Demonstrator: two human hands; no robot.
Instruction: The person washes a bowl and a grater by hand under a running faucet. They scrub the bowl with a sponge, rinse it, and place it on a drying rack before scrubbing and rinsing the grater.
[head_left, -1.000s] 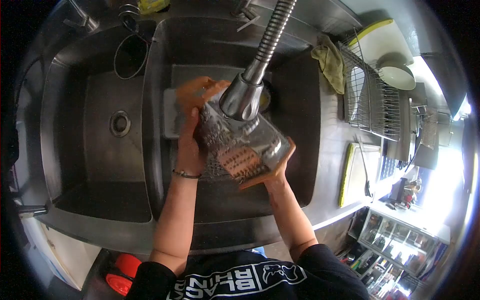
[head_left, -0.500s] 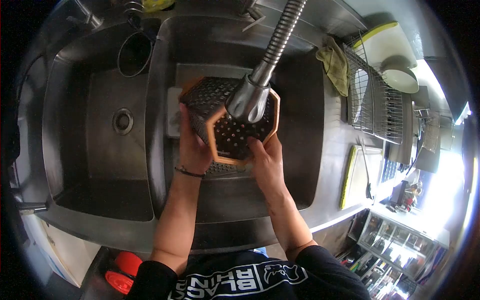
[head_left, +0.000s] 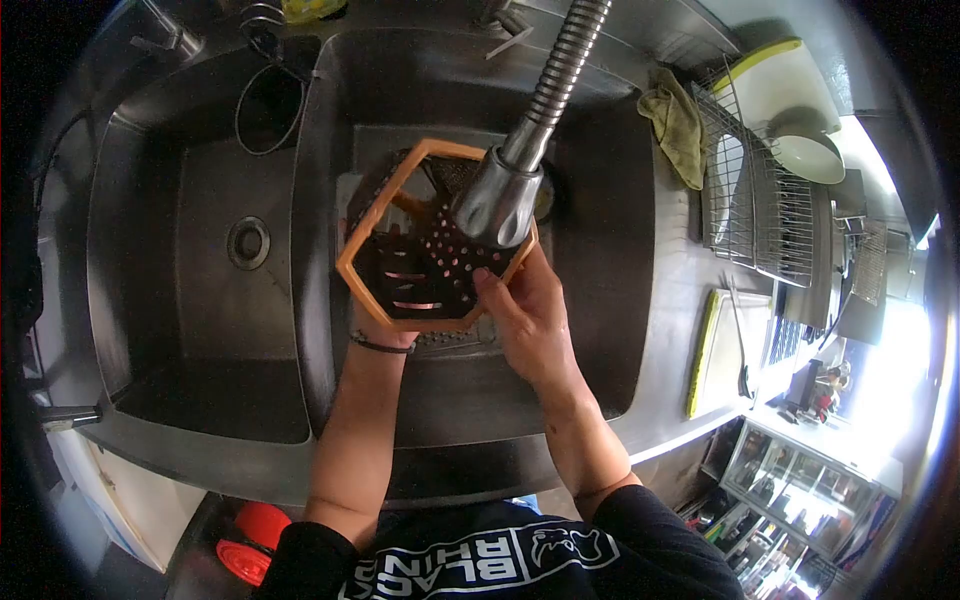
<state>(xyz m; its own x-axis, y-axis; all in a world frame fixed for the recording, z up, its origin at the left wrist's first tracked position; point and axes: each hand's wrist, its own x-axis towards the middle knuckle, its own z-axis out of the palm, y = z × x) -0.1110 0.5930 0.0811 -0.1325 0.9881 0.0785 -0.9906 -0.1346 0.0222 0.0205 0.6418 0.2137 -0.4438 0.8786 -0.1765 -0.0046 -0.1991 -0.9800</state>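
Note:
A six-sided box grater [head_left: 410,262] with an orange rim is held over the right sink basin [head_left: 595,300], its open end facing up towards me. Slots and round holes show in its inner walls. My right hand [head_left: 530,312] grips the rim at the lower right, thumb inside and fingers outside. From below and the left, my left hand [head_left: 383,328] supports the grater; most of its fingers are hidden behind it. The metal spray head [head_left: 497,205] of the tap hangs over the grater's opening and covers part of it.
The left basin [head_left: 230,330] has a drain, and a dark-rimmed strainer [head_left: 270,110] sits at its back corner. On the right are a green cloth [head_left: 672,130], a wire dish rack [head_left: 745,200] with dishes, and a cutting board [head_left: 730,345] with a utensil on it.
The grater has turned and tilted so that its open end faces me more fully, and its rim has shifted left. My left hand has gone further behind it.

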